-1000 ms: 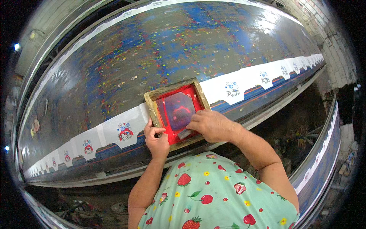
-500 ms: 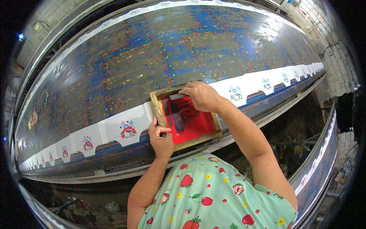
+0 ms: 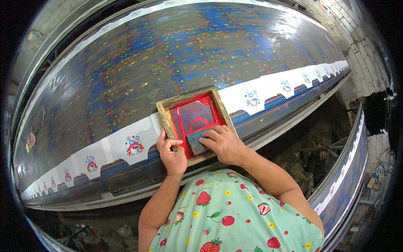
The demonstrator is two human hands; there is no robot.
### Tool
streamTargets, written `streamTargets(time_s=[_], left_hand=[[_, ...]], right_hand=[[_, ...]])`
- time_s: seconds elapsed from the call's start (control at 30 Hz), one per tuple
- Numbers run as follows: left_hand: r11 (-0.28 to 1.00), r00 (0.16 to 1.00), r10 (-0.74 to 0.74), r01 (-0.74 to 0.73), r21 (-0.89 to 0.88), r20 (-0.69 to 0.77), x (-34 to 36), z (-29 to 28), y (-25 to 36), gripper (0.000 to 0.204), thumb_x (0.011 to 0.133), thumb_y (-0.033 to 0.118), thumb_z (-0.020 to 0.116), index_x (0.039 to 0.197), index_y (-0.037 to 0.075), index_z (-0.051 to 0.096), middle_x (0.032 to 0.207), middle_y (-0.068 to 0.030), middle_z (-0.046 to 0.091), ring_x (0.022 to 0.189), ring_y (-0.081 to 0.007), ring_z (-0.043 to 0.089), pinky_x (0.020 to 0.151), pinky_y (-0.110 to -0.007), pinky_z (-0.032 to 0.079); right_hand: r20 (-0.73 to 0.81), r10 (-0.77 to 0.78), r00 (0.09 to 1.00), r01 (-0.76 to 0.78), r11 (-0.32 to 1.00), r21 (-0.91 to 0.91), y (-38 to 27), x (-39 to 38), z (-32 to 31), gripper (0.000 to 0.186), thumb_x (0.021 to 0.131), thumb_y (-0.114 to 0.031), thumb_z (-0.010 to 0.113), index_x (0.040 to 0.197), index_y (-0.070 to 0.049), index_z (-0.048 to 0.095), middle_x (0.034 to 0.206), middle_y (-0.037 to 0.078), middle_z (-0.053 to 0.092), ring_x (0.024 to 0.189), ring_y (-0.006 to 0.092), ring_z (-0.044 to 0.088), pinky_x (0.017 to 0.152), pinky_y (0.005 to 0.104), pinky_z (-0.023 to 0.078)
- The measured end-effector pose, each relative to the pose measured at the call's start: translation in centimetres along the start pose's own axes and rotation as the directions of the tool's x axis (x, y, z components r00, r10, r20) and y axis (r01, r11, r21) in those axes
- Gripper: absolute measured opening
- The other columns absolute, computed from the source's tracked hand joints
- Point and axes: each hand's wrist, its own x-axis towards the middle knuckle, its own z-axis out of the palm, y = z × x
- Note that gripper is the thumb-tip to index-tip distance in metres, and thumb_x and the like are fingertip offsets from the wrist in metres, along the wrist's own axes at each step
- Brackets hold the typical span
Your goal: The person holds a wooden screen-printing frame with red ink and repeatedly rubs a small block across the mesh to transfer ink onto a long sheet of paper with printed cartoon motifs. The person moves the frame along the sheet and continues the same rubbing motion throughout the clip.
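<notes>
A wooden-framed printing screen (image 3: pixel 162 112) lies over the row of white fabric pieces at the table's near edge. Red ink (image 3: pixel 176 133) coats the inside of the frame, around a darker mesh window (image 3: pixel 196 116) with a red figure in it. My left hand (image 3: pixel 174 158) grips the frame's left side near its lower corner, thumb on top. In my right hand (image 3: pixel 225 145) is a flat grey-blue squeegee (image 3: pixel 195 143), resting on the mesh at the near end of the frame. Its lower edge meets the ink.
White fabric pieces with red and blue cartoon prints (image 3: pixel 135 147) run leftward. Those to the right (image 3: pixel 252 99) carry blue and black prints without red. The long table (image 3: pixel 138 71) is spattered with paint. Another printing table (image 3: pixel 342 176) stands behind at right.
My right hand has drawn the squeegee from the far side of the screen to its near side, uncovering the mesh window. My left hand keeps its hold on the frame. The view has shifted slightly.
</notes>
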Motion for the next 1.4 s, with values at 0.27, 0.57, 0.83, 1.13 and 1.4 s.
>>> streamTargets(time_s=[0.27, 0.57, 0.83, 1.13, 1.4], left_hand=[[1.000, 1.000, 0.005, -0.005, -0.005, 0.005, 0.0, -0.2, 0.0, 0.022, 0.079, -0.012, 0.071, 0.091, 0.007, 0.073, 0.170, -0.0306, 0.055, 0.158, -0.0433, 0.053, 0.132, -0.050, 0.038], [1.000, 1.000, 0.014, -0.014, -0.028, 0.008, 0.4, -0.3, 1.4, 0.022, 0.079, -0.014, 0.070, 0.090, 0.005, 0.070, 0.171, -0.0298, 0.054, 0.160, -0.0420, 0.052, 0.130, -0.049, 0.040], [0.995, 0.998, 0.056, -0.054, -0.084, 0.011, 0.0, 6.5, 4.7, 0.019, 0.082, -0.014, 0.070, 0.089, 0.003, 0.071, 0.173, -0.0278, 0.052, 0.161, -0.0393, 0.051, 0.129, -0.047, 0.042], [0.990, 0.998, 0.063, -0.062, -0.125, 0.007, -1.9, 20.2, 7.7, 0.019, 0.082, -0.015, 0.070, 0.092, 0.002, 0.072, 0.169, -0.0305, 0.055, 0.158, -0.0393, 0.054, 0.129, -0.046, 0.041], [0.965, 0.979, -0.199, 0.204, -0.165, 0.047, -2.9, 23.4, 8.6, 0.022, 0.082, -0.017, 0.069, 0.095, 0.001, 0.072, 0.174, -0.0295, 0.051, 0.159, -0.0330, 0.054, 0.123, -0.040, 0.047]], right_hand=[[0.063, 0.019, 0.998, -0.023, 0.997, 0.077, -1.8, -2.2, -0.6, 0.044, 0.090, -0.012, 0.078, 0.133, -0.006, 0.078, 0.135, 0.012, 0.072, 0.130, 0.0356, 0.066, 0.112, 0.0512, 0.054], [-0.432, 0.201, 0.879, 0.001, 0.906, 0.423, 1.5, -6.5, -2.5, 0.037, 0.089, -0.013, 0.092, 0.124, -0.007, 0.081, 0.102, 0.011, 0.079, 0.097, 0.0327, 0.075, 0.093, 0.0460, 0.059], [-0.548, 0.444, 0.709, -0.017, 0.788, 0.616, 7.9, -12.4, -4.1, 0.028, 0.088, 0.012, 0.076, 0.109, -0.003, 0.085, 0.084, 0.011, 0.078, 0.073, 0.0234, 0.073, 0.066, 0.0365, 0.057], [-0.570, 0.443, 0.692, 0.049, 0.759, 0.649, 18.0, -20.7, -8.0, 0.037, 0.082, 0.016, 0.066, 0.107, -0.004, 0.086, 0.083, 0.009, 0.079, 0.072, 0.0217, 0.074, 0.066, 0.0344, 0.057], [-0.504, 0.404, 0.763, 0.088, 0.707, 0.701, 23.6, -24.7, -9.6, 0.040, 0.084, 0.020, 0.060, 0.110, -0.003, 0.081, 0.092, 0.012, 0.081, 0.082, 0.0223, 0.077, 0.073, 0.0340, 0.060]])
